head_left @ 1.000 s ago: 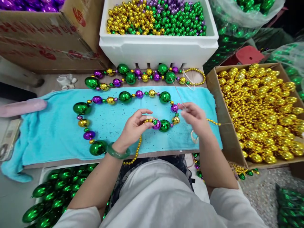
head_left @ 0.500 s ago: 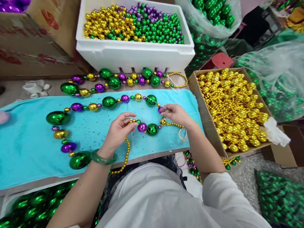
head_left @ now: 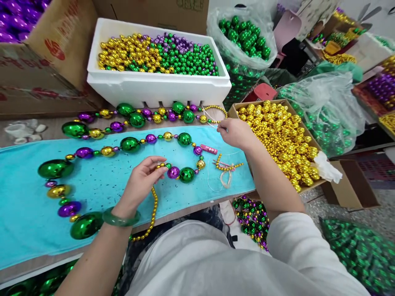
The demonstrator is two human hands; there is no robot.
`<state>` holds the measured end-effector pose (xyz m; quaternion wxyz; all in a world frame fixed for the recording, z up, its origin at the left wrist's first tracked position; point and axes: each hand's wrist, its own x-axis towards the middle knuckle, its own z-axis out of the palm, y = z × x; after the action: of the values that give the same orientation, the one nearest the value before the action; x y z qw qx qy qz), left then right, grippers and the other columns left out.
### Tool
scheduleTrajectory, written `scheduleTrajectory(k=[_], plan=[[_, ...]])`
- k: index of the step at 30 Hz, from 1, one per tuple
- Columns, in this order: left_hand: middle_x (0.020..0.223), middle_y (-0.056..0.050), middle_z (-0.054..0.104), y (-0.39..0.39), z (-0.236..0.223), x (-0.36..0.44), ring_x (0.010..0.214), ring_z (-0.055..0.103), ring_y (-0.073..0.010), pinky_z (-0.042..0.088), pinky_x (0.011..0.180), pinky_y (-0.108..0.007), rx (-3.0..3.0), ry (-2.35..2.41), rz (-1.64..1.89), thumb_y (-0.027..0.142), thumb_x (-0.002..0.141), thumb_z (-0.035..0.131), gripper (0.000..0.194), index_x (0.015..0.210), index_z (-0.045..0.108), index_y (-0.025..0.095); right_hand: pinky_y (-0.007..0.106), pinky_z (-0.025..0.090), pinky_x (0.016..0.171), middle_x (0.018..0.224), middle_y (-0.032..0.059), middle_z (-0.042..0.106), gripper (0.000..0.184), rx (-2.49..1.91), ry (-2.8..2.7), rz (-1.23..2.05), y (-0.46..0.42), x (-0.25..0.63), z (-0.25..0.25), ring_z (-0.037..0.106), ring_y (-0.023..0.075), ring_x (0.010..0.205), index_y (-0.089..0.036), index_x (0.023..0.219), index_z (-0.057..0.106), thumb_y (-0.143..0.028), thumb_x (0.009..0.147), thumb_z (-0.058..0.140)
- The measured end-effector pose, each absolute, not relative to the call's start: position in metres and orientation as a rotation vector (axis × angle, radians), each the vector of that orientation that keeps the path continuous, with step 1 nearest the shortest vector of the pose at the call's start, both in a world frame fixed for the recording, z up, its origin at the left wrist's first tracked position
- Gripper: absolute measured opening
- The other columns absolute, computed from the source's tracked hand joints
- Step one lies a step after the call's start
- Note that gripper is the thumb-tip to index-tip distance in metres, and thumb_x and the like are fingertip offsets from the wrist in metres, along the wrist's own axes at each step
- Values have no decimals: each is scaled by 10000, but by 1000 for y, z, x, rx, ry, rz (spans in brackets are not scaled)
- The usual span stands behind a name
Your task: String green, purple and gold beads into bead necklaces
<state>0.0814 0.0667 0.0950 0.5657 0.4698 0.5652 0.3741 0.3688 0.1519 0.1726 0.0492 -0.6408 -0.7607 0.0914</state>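
Note:
My left hand (head_left: 145, 176) is closed around one end of a bead necklace (head_left: 129, 144), near small gold and green beads. The necklace's large green, purple and gold beads curve in a loop across a blue towel (head_left: 101, 189). A strand of small gold beads (head_left: 153, 213) hangs below that hand over the table edge. My right hand (head_left: 236, 132) is raised at the towel's right end with fingers pinched; what they hold cannot be made out. Below it lie a pink tube (head_left: 209, 149), a short gold bead strand (head_left: 230, 168), thin thread and a beige ring (head_left: 226, 179).
Another bead necklace (head_left: 136, 120) lies behind the towel, before a white foam box (head_left: 160, 90) of small beads. A cardboard box (head_left: 233, 110) of gold beads stands right. A bag of green beads (head_left: 243, 37) is behind; a large carton (head_left: 46, 78) stands left.
My right hand has moved away from the necklace, up and right, uncovering the purple bead and pink tube. My left hand keeps its hold. The camera view has shifted.

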Motion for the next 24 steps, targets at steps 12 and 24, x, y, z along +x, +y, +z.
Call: scheduleTrajectory(k=[12, 24], plan=[[793, -17, 673, 62, 95, 83, 611, 569, -122, 447, 544, -222, 1101, 1353, 860, 481, 633, 788, 461, 966, 644, 197, 390, 422, 748, 714, 125, 640, 86, -2138, -2374, -7, 159, 396, 189, 622, 277, 852, -129, 728, 699, -181, 759, 638], [737, 0, 667, 57, 105, 80, 583, 574, -111, 429, 508, -218, 1170, 1320, 952, 377, 685, 762, 368, 990, 650, 202, 289, 396, 591, 721, 26, 567, 229, -1364, -1478, 141, 125, 388, 190, 541, 144, 657, -222, 924, 600, -365, 975, 429]])
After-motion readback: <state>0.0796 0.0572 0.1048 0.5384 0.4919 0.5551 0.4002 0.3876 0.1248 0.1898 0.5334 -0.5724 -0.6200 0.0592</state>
